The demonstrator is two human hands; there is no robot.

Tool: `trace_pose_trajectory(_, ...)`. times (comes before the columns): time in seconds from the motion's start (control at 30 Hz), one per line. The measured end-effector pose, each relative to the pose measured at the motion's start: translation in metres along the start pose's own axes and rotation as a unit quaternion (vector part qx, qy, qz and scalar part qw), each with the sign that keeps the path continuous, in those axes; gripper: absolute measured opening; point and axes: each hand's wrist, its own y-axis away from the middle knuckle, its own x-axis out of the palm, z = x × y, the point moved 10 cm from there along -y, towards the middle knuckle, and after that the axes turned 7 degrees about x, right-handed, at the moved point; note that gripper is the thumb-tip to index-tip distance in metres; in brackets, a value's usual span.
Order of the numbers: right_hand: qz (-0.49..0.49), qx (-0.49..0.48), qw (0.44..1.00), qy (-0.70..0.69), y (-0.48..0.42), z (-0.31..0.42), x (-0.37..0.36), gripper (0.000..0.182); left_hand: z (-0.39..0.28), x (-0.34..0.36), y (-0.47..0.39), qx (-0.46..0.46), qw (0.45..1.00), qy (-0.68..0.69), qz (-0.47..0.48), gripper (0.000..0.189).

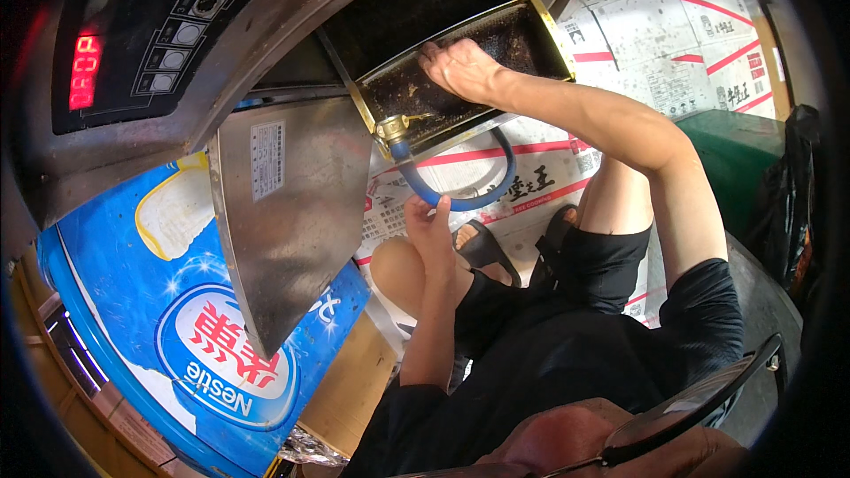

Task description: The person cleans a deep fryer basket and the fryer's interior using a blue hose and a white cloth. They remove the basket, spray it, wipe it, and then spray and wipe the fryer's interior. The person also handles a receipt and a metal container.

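Observation:
Curled inside a blackened metal compartment with grimy walls (398, 89), my right hand (463, 68) has its fingertips near the inner upper edge; whether they hold anything is hidden. Lower down, my left hand (430, 220) has its thumb and fingers on the bottom bend of a blue hose (475, 201). One end of the hose joins a brass-coloured valve or fitting (392, 127) at the compartment's front corner. The hose loops down and back up behind the compartment's lower edge.
An open stainless steel door (292, 212) hangs on the left, before a blue Nestlé-branded panel (166, 245). A control panel with a red display (85, 73) is above. Printed cardboard (637, 46) covers the floor; a green box (724, 159) stands right.

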Motion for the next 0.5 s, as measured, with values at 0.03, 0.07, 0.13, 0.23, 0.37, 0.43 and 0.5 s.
trace_pose_trajectory(0.03,-0.009,0.001,1.000,0.001,-0.001,-0.001,0.001,0.036,0.000,0.000,0.000,-0.002,1.000,0.004,-0.001,0.027)
trace_pose_trajectory(0.07,-0.018,0.002,1.000,0.001,-0.001,-0.001,0.003,0.033,-0.001,0.001,0.000,-0.004,1.000,0.008,-0.002,0.027)
trace_pose_trajectory(0.13,-0.026,0.009,1.000,-0.011,-0.001,-0.003,0.003,0.028,-0.003,0.002,0.000,-0.007,1.000,0.012,-0.007,0.025)
trace_pose_trajectory(0.23,0.025,0.021,0.999,-0.042,-0.003,-0.008,0.011,0.027,-0.005,0.002,0.001,-0.008,1.000,0.015,-0.017,0.024)
trace_pose_trajectory(0.37,0.036,0.017,0.998,-0.043,-0.006,-0.011,0.015,0.027,-0.002,0.001,0.000,-0.001,1.000,0.018,-0.017,0.024)
trace_pose_trajectory(0.43,-0.079,-0.014,0.997,-0.017,-0.001,-0.007,-0.004,0.017,-0.004,0.002,0.000,-0.003,1.000,0.005,-0.013,0.024)
trace_pose_trajectory(0.5,0.044,-0.005,0.998,-0.034,-0.003,-0.007,0.018,0.024,-0.007,0.000,-0.001,-0.010,1.000,-0.019,-0.013,0.025)
